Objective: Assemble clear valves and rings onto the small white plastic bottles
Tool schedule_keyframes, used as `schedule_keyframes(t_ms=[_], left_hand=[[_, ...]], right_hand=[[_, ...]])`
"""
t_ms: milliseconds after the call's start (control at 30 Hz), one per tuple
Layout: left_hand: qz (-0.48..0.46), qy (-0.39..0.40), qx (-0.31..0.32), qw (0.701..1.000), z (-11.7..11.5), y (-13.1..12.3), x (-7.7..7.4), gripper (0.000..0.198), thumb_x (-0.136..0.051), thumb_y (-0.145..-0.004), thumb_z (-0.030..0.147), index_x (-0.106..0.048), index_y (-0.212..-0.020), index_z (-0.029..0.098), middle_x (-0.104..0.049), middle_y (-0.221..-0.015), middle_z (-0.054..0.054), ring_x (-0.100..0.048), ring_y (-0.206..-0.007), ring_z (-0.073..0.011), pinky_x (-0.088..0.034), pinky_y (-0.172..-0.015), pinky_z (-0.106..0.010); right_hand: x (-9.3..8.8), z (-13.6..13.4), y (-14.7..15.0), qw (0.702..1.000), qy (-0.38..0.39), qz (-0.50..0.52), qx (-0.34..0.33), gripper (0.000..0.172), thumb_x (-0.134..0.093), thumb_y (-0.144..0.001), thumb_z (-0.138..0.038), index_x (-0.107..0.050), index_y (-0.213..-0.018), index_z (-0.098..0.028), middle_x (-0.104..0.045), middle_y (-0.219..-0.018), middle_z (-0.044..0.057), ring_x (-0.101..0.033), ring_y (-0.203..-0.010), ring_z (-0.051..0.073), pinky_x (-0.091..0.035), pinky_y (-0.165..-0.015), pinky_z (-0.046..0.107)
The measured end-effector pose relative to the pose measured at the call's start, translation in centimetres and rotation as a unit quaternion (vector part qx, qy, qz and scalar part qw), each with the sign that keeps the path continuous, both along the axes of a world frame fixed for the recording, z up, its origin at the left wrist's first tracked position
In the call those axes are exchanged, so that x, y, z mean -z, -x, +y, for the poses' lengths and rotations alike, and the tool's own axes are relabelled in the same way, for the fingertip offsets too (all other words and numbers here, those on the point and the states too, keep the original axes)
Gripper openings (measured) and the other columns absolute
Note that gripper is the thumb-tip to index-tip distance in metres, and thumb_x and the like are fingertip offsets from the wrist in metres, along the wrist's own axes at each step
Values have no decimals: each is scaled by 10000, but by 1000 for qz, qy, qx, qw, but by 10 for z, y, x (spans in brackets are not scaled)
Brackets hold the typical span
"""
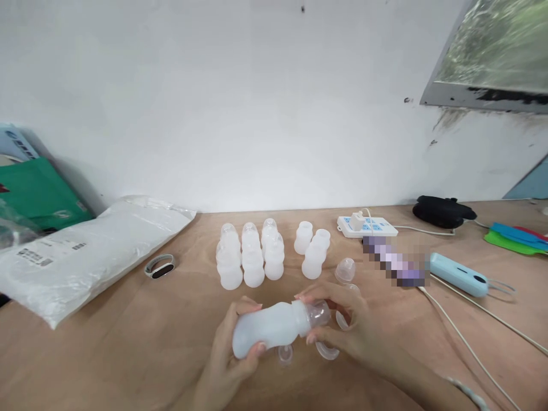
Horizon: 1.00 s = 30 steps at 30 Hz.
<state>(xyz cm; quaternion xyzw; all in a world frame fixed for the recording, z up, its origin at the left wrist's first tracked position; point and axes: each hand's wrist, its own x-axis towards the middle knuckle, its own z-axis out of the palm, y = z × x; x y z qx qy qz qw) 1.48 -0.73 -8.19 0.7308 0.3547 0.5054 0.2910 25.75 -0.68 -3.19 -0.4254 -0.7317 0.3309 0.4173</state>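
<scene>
While the left hand (225,355) cradles the bottle (269,326), the right hand (358,325) pinches its collar (301,318).

**Where my stuff sat, seen from the remote seat**

I had one bottle (269,328) front and middle, left hand (233,342) around its base end, right hand (338,322) at its top end. Behind it stood a cluster of capped bottles (252,260), with uncapped bottles (313,260) to their right, then a loose cap (345,270) right of those. A small part (285,355) lay just in front of my bottle. Over left was a wristband (160,266), and beyond it a mailing bag (94,251). Back right, near the wall (257,114), sat a power strip (377,228) with an adapter (357,221) in it, then a pouch (443,211) further right.
</scene>
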Motion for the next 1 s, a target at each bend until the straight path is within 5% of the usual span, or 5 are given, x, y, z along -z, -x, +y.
schedule_keyframes(t_ms=[100, 200, 367, 633, 1000], left_hand=[[1, 29, 66, 997, 6, 6, 2, 391, -512, -954, 533, -483, -1282, 322, -619, -1068, -41, -608, -804, -209, -487, -614, -269], [-29, 18, 68, 997, 12, 11, 12, 562, -426, -967, 597, -359, -1440, 302, -572, -1204, -85, -567, -887, -227, -471, -701, -314], [-50, -50, 40, 997, 22, 15, 28, 460, -388, -1012, 513, -390, -1399, 265, -582, -1097, -71, -517, -841, -201, -416, -741, -324], [-5, -51, 3, 999, 23, 14, 27, 370, -379, -1030, 445, -418, -1357, 276, -593, -1049, -58, -530, -829, -197, -436, -743, -323], [36, -63, 5, 997, 21, 13, 20, 322, -378, -1038, 386, -427, -1337, 276, -611, -1015, -39, -543, -811, -180, -455, -746, -299]], right_hand=[[-29, 0, -8, 998, -34, -44, -4, 288, -801, -735, -322, -654, -982, -303, -730, -939, 8, -678, -831, 245, -570, -692, 378], [-67, 14, -23, 996, -71, -20, 40, 273, -755, -780, -312, -634, -1021, -267, -695, -1024, 34, -660, -938, 236, -564, -770, 361], [-103, 67, -44, 967, -180, -22, 181, 269, -739, -770, -282, -630, -1008, -223, -667, -970, 31, -643, -850, 200, -559, -760, 347], [-77, 147, -6, 949, -131, -262, 115, 398, -660, -735, -97, -596, -1124, -151, -675, -966, 77, -630, -811, 201, -503, -711, 313], [-60, 151, 30, 938, -110, -327, 29, 180, -530, -863, -164, -640, -992, -106, -705, -1031, 71, -681, -921, 195, -476, -762, 266]])
